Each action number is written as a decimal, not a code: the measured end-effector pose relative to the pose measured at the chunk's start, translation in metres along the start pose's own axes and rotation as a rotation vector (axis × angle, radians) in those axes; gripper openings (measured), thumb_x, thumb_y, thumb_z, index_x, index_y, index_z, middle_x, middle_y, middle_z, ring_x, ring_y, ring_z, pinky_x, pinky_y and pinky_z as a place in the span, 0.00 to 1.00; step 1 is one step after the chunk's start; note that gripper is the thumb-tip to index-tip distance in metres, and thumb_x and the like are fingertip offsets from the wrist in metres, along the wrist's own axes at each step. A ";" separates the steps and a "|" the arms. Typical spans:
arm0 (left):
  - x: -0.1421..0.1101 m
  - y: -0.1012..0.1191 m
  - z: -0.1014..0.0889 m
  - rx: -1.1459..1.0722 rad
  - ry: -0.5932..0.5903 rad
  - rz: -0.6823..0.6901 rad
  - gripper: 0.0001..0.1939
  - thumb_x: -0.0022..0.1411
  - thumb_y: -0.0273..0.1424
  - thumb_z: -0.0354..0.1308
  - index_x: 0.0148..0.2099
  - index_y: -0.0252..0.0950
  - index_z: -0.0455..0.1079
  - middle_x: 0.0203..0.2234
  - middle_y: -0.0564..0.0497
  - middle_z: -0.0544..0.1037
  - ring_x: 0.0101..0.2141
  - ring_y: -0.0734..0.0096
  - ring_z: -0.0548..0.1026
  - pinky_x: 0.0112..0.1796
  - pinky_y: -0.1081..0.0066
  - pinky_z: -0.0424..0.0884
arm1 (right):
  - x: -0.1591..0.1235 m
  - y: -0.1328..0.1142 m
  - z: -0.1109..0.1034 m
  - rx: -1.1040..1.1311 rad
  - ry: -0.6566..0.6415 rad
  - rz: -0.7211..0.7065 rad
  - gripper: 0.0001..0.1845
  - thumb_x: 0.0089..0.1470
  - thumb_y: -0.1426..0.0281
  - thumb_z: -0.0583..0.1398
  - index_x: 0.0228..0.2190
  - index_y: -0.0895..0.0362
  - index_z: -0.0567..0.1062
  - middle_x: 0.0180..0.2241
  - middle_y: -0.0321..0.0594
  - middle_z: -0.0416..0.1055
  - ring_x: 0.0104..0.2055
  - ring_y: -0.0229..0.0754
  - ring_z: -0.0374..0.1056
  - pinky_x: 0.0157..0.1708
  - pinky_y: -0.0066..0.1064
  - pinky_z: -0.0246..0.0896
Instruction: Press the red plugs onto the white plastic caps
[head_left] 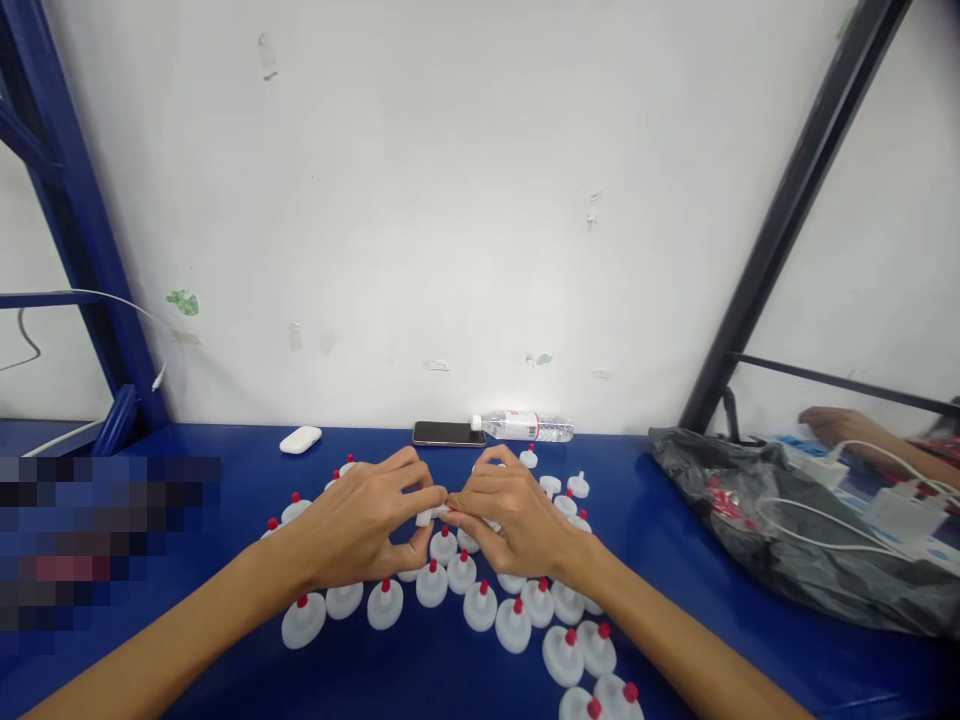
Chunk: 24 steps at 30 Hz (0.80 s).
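Note:
My left hand (379, 515) pinches a white nozzle cap (424, 518) on its side between thumb and fingers, its spout toward the right. Close against it, my right hand (506, 510) has its thumb and fingers closed at the spout end; the fingers hide most of that end. Below and around both hands stand several white nozzle caps with red tips (480, 607). Beyond my right hand, a white cap without a red tip (577, 485) stands upright.
A phone (448, 433) and a water bottle (525, 427) lie against the wall, with a white case (300, 440) to their left. At right, a dark plastic bag (757, 560) carries small red pieces (724, 500) and white cables. Another person's hand (832, 425) shows behind it.

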<state>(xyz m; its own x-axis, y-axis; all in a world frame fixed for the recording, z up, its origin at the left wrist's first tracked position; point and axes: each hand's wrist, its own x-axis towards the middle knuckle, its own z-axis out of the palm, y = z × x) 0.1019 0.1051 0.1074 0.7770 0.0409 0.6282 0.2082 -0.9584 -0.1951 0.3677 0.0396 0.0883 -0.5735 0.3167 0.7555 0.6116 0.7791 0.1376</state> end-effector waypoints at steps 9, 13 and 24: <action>0.001 0.005 0.001 0.114 0.152 0.075 0.12 0.82 0.24 0.57 0.59 0.40 0.77 0.46 0.49 0.90 0.40 0.62 0.85 0.34 0.66 0.78 | 0.003 -0.009 -0.009 -0.022 -0.135 0.076 0.15 0.85 0.67 0.61 0.39 0.52 0.77 0.32 0.32 0.78 0.31 0.41 0.69 0.42 0.37 0.63; 0.003 0.004 -0.002 0.157 0.211 0.132 0.10 0.89 0.25 0.56 0.65 0.36 0.75 0.48 0.47 0.93 0.43 0.62 0.87 0.41 0.66 0.83 | 0.003 -0.012 -0.014 -0.077 -0.186 0.124 0.19 0.89 0.63 0.57 0.40 0.53 0.77 0.34 0.34 0.77 0.30 0.40 0.67 0.36 0.36 0.59; 0.009 0.017 -0.004 0.132 0.216 0.141 0.05 0.86 0.25 0.60 0.54 0.39 0.76 0.43 0.48 0.90 0.41 0.59 0.82 0.36 0.64 0.79 | -0.003 -0.009 -0.015 -0.181 -0.317 0.129 0.17 0.88 0.66 0.58 0.39 0.51 0.75 0.28 0.28 0.70 0.23 0.38 0.54 0.27 0.33 0.41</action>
<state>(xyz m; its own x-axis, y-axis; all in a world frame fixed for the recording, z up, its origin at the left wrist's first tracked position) 0.1093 0.0882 0.1129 0.6621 -0.1644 0.7311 0.1941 -0.9047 -0.3792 0.3725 0.0233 0.0946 -0.6085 0.5790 0.5427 0.7595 0.6232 0.1867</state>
